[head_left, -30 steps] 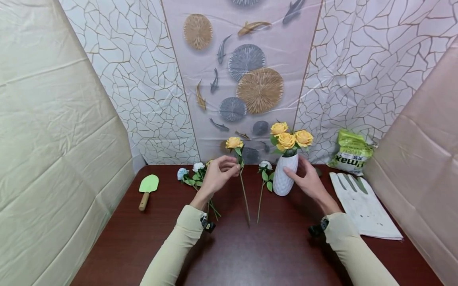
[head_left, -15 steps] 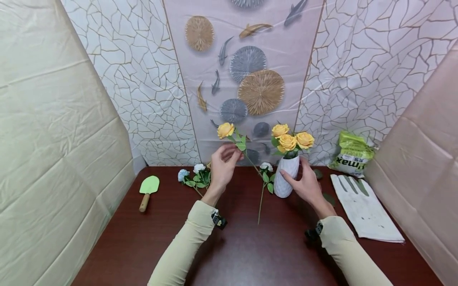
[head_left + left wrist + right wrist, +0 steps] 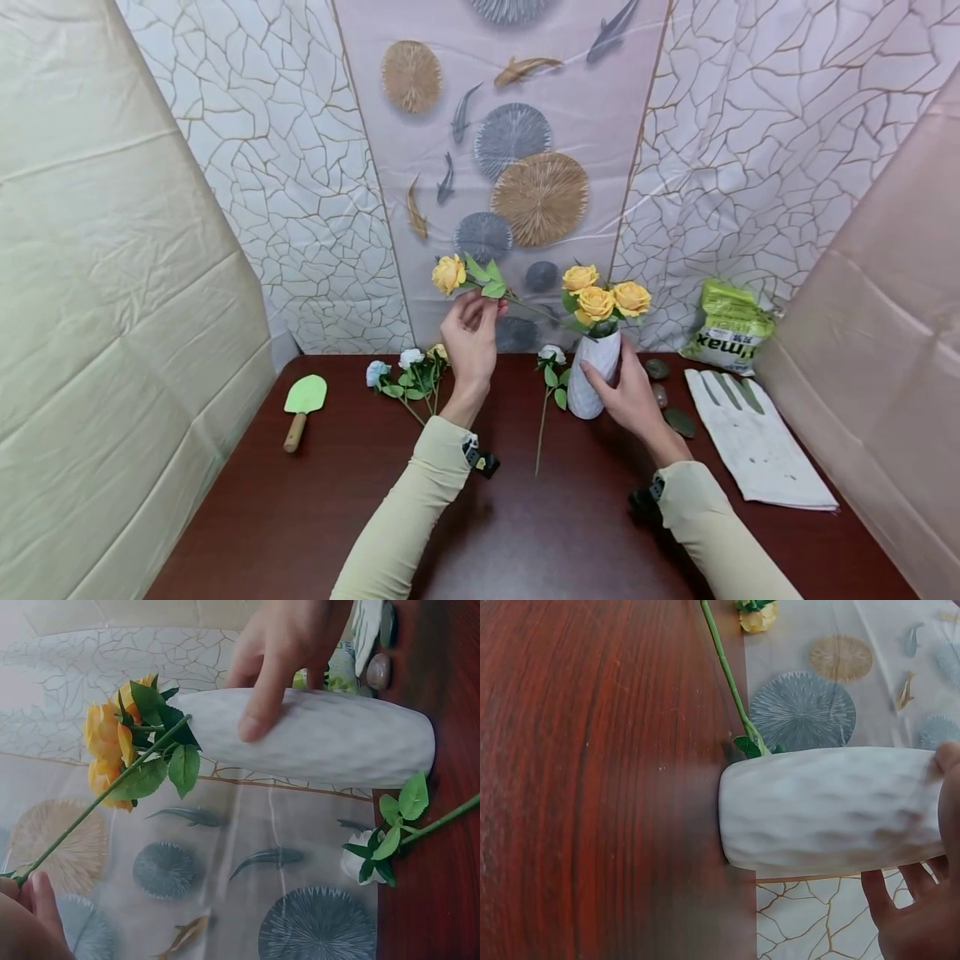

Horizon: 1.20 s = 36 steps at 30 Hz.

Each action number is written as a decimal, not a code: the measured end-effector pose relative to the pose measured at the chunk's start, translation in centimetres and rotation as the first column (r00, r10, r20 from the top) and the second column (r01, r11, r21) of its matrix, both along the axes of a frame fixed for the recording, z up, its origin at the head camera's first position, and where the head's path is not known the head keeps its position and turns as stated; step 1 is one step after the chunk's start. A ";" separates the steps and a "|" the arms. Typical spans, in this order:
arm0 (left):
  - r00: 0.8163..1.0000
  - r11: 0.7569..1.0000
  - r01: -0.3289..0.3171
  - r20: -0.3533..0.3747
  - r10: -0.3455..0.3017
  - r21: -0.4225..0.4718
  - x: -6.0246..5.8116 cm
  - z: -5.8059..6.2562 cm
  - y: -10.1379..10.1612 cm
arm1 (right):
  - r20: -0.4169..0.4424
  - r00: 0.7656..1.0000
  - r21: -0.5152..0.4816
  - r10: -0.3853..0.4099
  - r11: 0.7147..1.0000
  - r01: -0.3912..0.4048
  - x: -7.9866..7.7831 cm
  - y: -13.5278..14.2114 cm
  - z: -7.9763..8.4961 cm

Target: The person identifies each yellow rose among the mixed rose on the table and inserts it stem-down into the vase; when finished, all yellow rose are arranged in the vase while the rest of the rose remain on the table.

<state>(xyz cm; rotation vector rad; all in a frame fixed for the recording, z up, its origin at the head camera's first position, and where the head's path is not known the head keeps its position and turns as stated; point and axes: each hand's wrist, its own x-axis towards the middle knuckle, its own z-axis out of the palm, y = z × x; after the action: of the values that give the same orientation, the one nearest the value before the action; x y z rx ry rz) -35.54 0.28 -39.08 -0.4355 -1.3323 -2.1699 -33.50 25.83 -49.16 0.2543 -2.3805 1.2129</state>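
Note:
My left hand (image 3: pixel 471 346) pinches the stem of a yellow artificial rose (image 3: pixel 448 274) just below its leaves. The rose lies tilted, bloom to the left, and its stem end reaches the mouth of the white textured vase (image 3: pixel 583 392). In the left wrist view, that stem tip (image 3: pixel 187 718) appears at the vase rim; whether it is inside I cannot tell. Several yellow roses (image 3: pixel 596 302) stand in the vase. My right hand (image 3: pixel 630 396) grips the vase from the right, thumb in front. The vase base appears to rest on the table in the right wrist view.
A white rose (image 3: pixel 551 354) lies left of the vase. Blue, white and yellow flowers (image 3: pixel 411 360) lie behind my left arm. A green trowel (image 3: pixel 305 396) is at the left. Stones (image 3: pixel 678 422), white gloves (image 3: pixel 761 442) and a green bag (image 3: pixel 729 329) are at the right.
My left hand has turned the yellow rose from nearly upright to slanting, its stem end swinging right and up to the vase mouth. My right hand still holds the vase.

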 end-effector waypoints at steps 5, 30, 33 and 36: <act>1.000 0.999 -0.023 -0.016 0.023 0.034 0.0 0.3 0.0 | -0.028 0.999 0.001 0.028 1.000 -0.028 -0.1 -0.2 -0.3; 0.987 0.989 -0.145 -0.077 0.142 -0.034 0.0 1.3 1.8 | -0.073 0.996 -0.032 0.047 0.998 -0.049 -0.3 -0.4 -0.9; 0.984 0.985 -0.165 -0.080 0.161 -0.045 0.3 1.9 2.0 | -0.074 0.996 -0.026 0.046 0.999 -0.048 -0.3 -0.4 -0.9; 0.985 0.986 -0.155 -0.084 0.149 -0.060 1.1 2.4 2.3 | -0.082 0.995 -0.023 0.054 0.998 -0.056 -0.3 -0.4 -0.9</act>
<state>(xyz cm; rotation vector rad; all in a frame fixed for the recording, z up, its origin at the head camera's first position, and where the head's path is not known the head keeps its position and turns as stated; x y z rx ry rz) -34.42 2.54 -36.64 -0.4268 -1.3516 -1.9685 -33.79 25.45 -50.07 0.3564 -2.3005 1.2330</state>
